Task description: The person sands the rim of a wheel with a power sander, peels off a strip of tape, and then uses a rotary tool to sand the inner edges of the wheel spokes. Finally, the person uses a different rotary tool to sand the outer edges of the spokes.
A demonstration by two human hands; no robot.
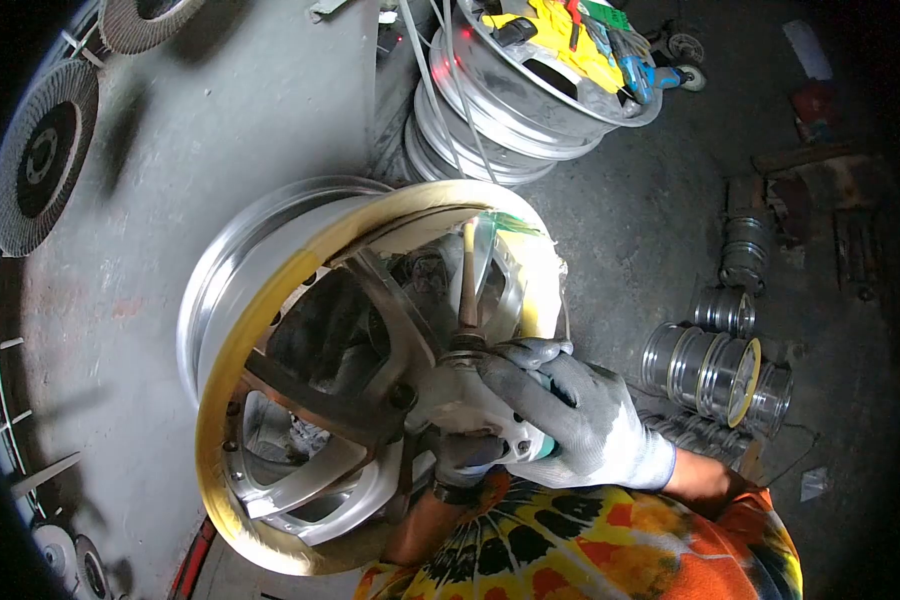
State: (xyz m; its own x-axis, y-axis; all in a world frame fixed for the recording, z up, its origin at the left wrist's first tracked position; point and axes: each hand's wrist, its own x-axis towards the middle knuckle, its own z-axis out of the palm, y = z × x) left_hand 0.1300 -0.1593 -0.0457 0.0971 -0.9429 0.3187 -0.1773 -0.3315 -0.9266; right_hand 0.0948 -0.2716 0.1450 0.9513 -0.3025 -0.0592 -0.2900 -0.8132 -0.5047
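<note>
In front of me an alloy wheel (335, 475) stands tilted, its spokes facing me and yellow masking tape (215, 430) running round its lip. Both my hands, in grey-white gloves, hold a narrow belt sander (470, 395). My right hand (580, 410) is closed over the top and side of its body, where a bit of teal casing shows. Lower down, my left hand (467, 455) wraps the body from the other side, its fingers partly hidden. The sander's slim arm (469, 285) reaches forward over the spoke opening near the wheel's far edge.
Beyond the wheel, stacked rims (510, 110) carry yellow gloves (570, 40) and a blue power tool (650, 78). More rims (705, 365) lie on the floor at right. Flap discs (45, 155) hang along the grey panel at left. Cords (450, 90) hang close past the wheel.
</note>
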